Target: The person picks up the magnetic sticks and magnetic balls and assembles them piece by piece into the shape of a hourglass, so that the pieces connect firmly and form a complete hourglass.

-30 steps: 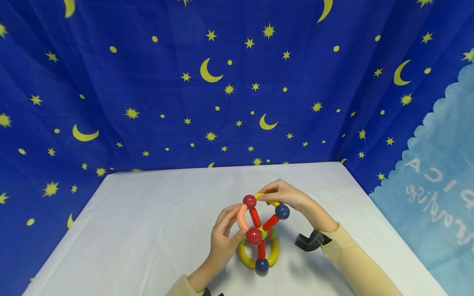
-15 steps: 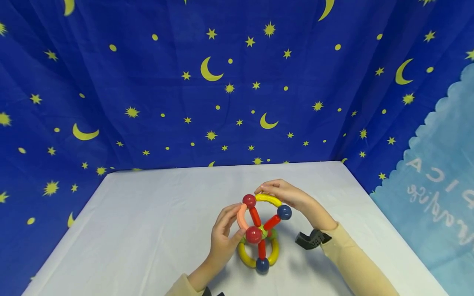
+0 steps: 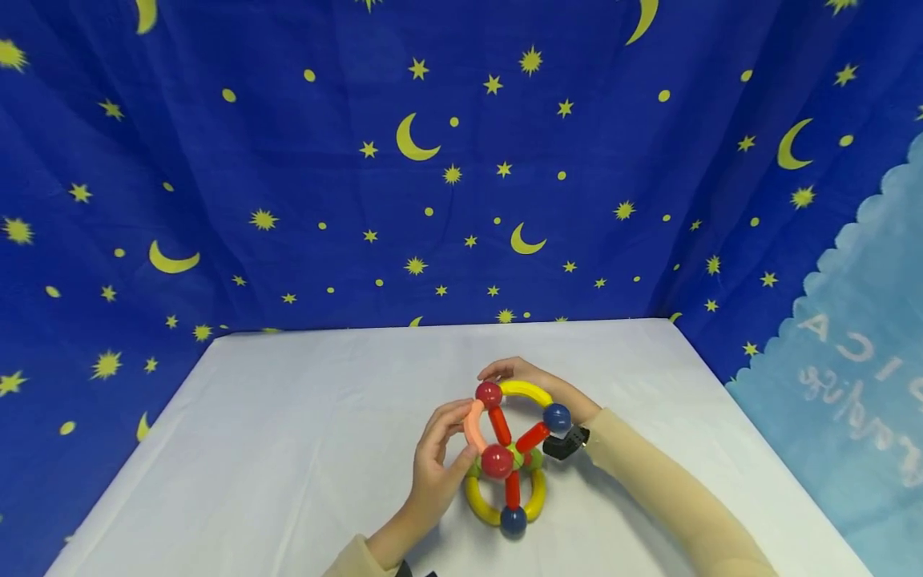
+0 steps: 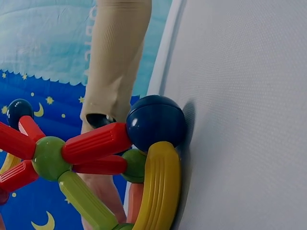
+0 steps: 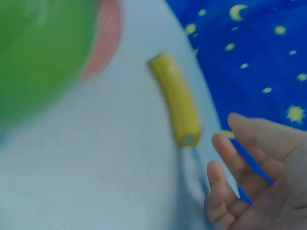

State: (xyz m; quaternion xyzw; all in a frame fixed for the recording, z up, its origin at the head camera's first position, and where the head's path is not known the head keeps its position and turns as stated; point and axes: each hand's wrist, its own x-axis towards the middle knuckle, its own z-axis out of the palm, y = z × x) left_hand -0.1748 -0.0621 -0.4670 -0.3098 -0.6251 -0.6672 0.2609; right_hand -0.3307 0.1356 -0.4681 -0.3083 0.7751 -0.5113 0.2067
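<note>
A toy structure of magnetic balls and sticks stands on the white table; red sticks [image 3: 533, 437] join at a green ball [image 4: 50, 158] in its middle. My left hand [image 3: 438, 461] holds its pink curved stick [image 3: 473, 429], thumb beside the front red ball [image 3: 497, 462]. A yellow curved stick [image 3: 528, 390] spans the top, from a red ball [image 3: 489, 393] to a blue ball [image 3: 557, 417]. Behind the structure is my right hand [image 5: 264, 172], fingers loose and holding nothing. Near its fingertips in the right wrist view lies a loose yellow stick [image 5: 177, 100], hidden in the head view.
The white table [image 3: 288, 449] reaches back to a blue curtain [image 3: 346, 192] with yellow moons and stars. A light blue cloth [image 3: 858, 336] with lettering hangs at the right. A yellow ring [image 3: 481, 506] forms the structure's base, with a blue ball [image 3: 513, 522] in front.
My right hand has let go of the top yellow curved stick and moved left behind the structure, its forearm following. My left hand keeps its hold. The head view has shifted slightly.
</note>
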